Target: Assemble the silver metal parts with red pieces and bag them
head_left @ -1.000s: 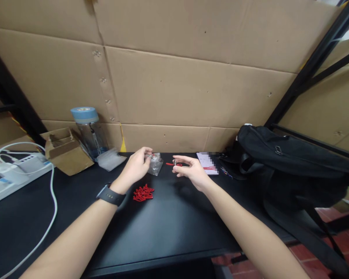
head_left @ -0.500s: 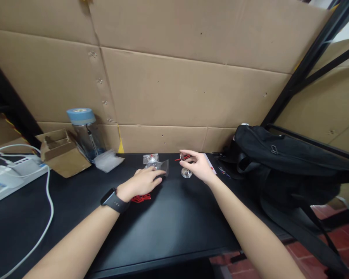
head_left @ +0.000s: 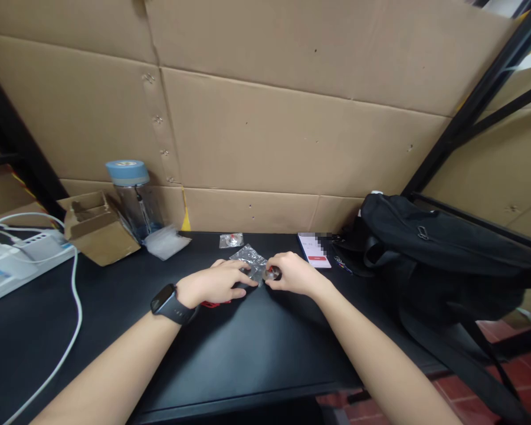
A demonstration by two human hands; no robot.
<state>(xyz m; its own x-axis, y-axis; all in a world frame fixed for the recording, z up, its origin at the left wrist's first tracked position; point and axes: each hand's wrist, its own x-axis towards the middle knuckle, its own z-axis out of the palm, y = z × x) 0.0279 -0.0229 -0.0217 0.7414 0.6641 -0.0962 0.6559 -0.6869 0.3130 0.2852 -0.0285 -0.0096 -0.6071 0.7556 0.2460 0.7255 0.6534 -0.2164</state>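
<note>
the clear bag (head_left: pixel 249 255) lies on the black table (head_left: pixel 265 348). at the bag's right end, the right hand (head_left: pixel 294 274) pinches a small round piece (head_left: pixel 269 274), partly red. at the bag's near left edge, the left hand (head_left: pixel 215 284) is spread wide, thumb apart. beyond the bag lies 1 wrapped disc (head_left: pixel 231 240); red cords (head_left: pixel 215 304) show nearer than the bag, and a phone (head_left: pixel 312 251) lies right of the bag.

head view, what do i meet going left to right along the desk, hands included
power strip, cardboard box, left hand, right hand, backpack
</note>
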